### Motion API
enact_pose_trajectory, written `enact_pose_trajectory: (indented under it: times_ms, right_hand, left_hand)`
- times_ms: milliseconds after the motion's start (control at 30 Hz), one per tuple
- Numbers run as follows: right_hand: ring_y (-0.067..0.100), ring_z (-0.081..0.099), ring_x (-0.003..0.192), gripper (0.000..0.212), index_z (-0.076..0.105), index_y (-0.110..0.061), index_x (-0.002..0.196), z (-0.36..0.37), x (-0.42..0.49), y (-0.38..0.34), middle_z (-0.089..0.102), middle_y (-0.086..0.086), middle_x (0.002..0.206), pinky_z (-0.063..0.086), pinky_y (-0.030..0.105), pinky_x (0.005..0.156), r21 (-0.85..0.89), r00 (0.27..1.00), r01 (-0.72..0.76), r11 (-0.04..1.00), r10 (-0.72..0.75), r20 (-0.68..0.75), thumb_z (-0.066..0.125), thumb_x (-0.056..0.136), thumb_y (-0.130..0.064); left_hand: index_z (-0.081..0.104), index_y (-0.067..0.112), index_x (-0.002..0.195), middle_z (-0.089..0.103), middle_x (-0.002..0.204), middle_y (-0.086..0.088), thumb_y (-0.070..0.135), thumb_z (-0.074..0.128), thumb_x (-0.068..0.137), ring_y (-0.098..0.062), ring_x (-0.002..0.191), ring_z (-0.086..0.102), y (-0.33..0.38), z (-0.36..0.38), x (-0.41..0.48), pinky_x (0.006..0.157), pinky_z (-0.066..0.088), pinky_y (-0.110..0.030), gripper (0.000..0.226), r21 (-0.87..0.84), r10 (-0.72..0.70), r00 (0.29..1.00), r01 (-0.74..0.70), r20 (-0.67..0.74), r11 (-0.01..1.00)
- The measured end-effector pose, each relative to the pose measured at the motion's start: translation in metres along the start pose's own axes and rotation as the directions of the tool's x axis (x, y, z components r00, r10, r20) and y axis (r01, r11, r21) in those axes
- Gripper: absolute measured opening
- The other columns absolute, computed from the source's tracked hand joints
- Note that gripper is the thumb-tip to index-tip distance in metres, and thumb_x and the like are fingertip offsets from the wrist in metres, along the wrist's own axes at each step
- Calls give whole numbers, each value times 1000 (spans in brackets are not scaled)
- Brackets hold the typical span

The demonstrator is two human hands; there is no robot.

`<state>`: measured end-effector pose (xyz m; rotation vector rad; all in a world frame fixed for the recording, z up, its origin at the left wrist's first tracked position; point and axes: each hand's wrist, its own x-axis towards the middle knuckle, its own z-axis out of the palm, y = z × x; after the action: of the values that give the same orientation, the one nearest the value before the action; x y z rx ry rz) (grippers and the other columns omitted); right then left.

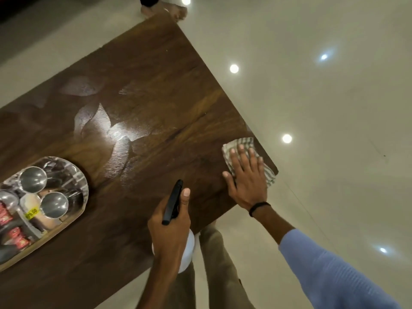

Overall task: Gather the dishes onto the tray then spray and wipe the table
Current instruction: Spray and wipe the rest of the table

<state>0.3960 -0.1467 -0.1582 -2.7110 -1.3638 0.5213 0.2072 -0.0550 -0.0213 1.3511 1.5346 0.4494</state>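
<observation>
Right hand (246, 181) presses flat, fingers spread, on the cloth (249, 157) at the table (156, 85) corner; left hand (171, 221) grips the spray bottle (172, 202). Wipe leftward in overlapping strokes across wet streaks.

Dim, warm indoor light falls from overhead, mirrored as round bright spots on the glossy floor (334, 108) beyond the fingertips of the right hand (247, 179). A white glare patch on the wet table (156, 85) sits well off the left hand (171, 219) thumb's side. The picture is soft and grainy, with wide-angle bending at the edges.
</observation>
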Motion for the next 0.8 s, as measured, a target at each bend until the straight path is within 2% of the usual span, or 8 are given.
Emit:
enact_pose_trajectory:
  times_ms: [133, 233, 367, 467, 533, 600, 700, 800]
  right_hand:
    - [33, 8, 154, 71, 14, -23, 159, -14, 75, -25, 12, 8, 167, 12, 57, 121, 57, 969, -238, 970, 241, -62, 24, 99, -59]
    - [36, 8, 153, 72, 15, -21, 159, -20, 126, -73, 12, 10, 166, 9, 58, 121, 134, 972, -222, 966, 230, -50, 21, 99, -60]
    - [35, 7, 153, 68, 13, -26, 158, -1, 99, -148, 13, 6, 166, 8, 56, 122, 43, 982, 187, 981, -188, 5, 27, 100, -58]
    - [31, 1, 154, 65, 12, -28, 159, 21, 21, -163, 8, 2, 167, 12, 56, 121, 15, 862, 490, 871, -488, 136, 25, 101, -54]
    - [28, 5, 154, 62, 16, -27, 158, 29, -13, -145, 10, 0, 167, 16, 57, 120, 12, 816, 563, 827, -557, 156, 26, 102, -50]
    - [29, 11, 154, 60, 21, -28, 158, 29, -17, -127, 13, 1, 166, 17, 59, 120, -5, 868, 484, 875, -479, 131, 33, 102, -46]
    - [33, 13, 153, 61, 21, -25, 157, 21, 17, -138, 19, 7, 165, 10, 58, 122, -55, 977, 203, 978, -198, 76, 30, 101, -47]
    - [34, 7, 153, 62, 17, -22, 158, 20, 57, -190, 14, 8, 166, 8, 58, 122, 23, 1000, 13, 1000, -13, -3, 25, 102, -48]
  left_hand:
    - [72, 29, 83, 72, 74, 21, 39, 72, 83, 5, 79, 68, 2, -12, -3, 73, 46, -5, 9, -32, -61, 996, 59, -70, 998]
    - [70, 29, 79, 71, 74, 24, 32, 73, 87, 4, 77, 67, 2, -23, -7, 70, 45, -5, 9, -61, -88, 991, 82, -102, 995]
    - [74, 27, 82, 72, 76, 20, 36, 73, 85, 3, 76, 67, -1, -38, -12, 67, 45, -6, 10, -106, -130, 976, 113, -177, 988]
    - [73, 31, 85, 72, 77, 26, 38, 72, 82, 8, 78, 67, -7, -53, -15, 68, 42, -1, 8, -115, -132, 963, 107, -237, 988]
    - [72, 33, 85, 73, 77, 22, 41, 71, 80, 8, 80, 67, -13, -64, -17, 70, 42, 0, 9, -118, -157, 947, 128, -279, 985]
    - [75, 26, 88, 74, 79, 11, 37, 73, 82, 4, 81, 67, -19, -76, -19, 72, 42, 0, 13, -164, -198, 927, 152, -319, 975]
    - [73, 21, 85, 73, 77, 7, 26, 74, 84, 4, 78, 67, -26, -93, -19, 71, 43, -1, 5, -266, -249, 906, 161, -341, 950]
    - [71, 27, 83, 73, 75, 12, 33, 72, 84, 3, 81, 67, -43, -110, -20, 76, 46, -4, 5, -282, -280, 890, 182, -360, 942]
